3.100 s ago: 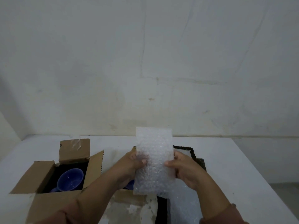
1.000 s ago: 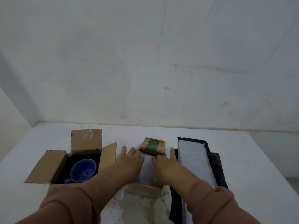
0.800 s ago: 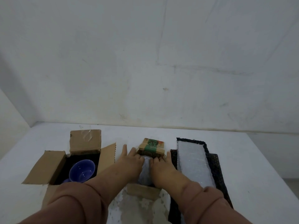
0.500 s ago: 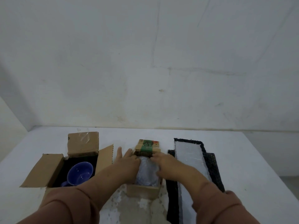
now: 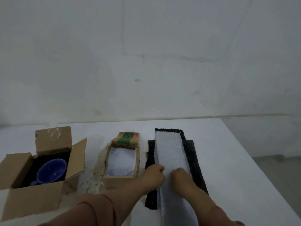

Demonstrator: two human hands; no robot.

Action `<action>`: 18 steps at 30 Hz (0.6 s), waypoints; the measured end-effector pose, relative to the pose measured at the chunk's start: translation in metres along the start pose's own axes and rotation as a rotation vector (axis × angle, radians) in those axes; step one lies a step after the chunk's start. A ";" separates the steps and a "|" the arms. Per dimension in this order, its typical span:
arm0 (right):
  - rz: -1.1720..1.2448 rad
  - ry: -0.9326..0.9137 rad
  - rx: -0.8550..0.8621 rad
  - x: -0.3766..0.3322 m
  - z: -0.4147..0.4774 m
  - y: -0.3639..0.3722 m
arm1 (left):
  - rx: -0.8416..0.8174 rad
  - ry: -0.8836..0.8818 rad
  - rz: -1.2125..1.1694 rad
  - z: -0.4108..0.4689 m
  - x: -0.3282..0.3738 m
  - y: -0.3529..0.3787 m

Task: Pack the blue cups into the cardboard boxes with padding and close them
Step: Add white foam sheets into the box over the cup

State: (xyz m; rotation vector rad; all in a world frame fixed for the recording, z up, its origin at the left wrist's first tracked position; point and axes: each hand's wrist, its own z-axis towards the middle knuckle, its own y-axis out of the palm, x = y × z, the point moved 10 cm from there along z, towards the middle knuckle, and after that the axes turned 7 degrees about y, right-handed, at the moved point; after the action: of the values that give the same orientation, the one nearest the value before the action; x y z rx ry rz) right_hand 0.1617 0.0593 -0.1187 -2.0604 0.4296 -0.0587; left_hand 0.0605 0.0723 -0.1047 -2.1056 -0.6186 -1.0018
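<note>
Status, left to right: big box [image 5: 31, 190] open on the worktop [image 5: 244, 160], blue cup [image 5: 51, 171] inside with no padding on top. Small box [image 5: 121, 162] topped with bubble wrap [image 5: 121, 161], flaps still open; I'd guess a cup sits underneath. Left hand [image 5: 154, 176] and right hand [image 5: 181, 177] both curled, gripping the white padding strip [image 5: 170, 154] on the dark mat [image 5: 191, 155]. Remaining: pad the left box, close both.

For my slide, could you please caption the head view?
Both hands grip the bubble-wrap strip beside a padded box; blue cup awaits.
</note>
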 end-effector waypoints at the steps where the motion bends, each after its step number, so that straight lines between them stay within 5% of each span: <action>1: 0.021 -0.027 0.005 0.000 -0.002 0.004 | -0.007 -0.075 -0.054 0.006 -0.011 0.008; 9: 0.151 -0.101 0.009 0.003 -0.002 0.011 | 0.173 -0.372 -0.376 0.017 -0.032 0.018; 18: 0.227 -0.083 -0.006 0.007 0.000 0.010 | 0.268 -0.282 -0.299 0.023 -0.027 0.006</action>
State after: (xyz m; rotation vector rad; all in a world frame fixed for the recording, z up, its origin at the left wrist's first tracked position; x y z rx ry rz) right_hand 0.1654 0.0526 -0.1278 -1.9991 0.6090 0.1635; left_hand 0.0593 0.0835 -0.1388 -1.9622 -1.1698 -0.7293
